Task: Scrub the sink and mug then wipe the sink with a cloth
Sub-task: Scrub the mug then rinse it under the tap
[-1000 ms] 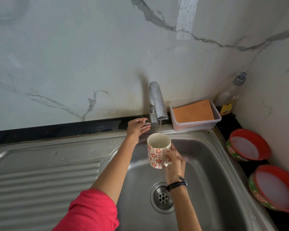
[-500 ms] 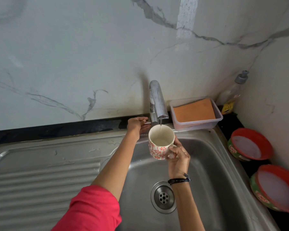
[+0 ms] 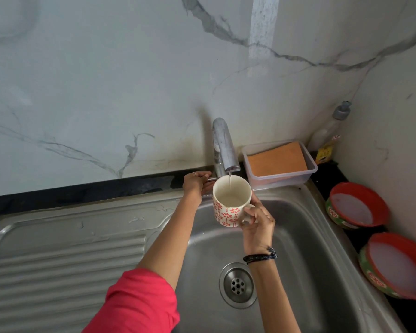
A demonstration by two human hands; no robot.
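Mug (image 3: 228, 205), frame centre: gripped by right hand (image 3: 257, 227) under running tap (image 3: 223, 145). Left hand (image 3: 196, 185): fingers curled on tap lever.

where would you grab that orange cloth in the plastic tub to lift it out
Pinch the orange cloth at its near edge, coming from above through the open top of the plastic tub. It lies flat and tilted, far edge raised against the back wall, so the top is the only free side. The tap stands just left, so approach from the right.
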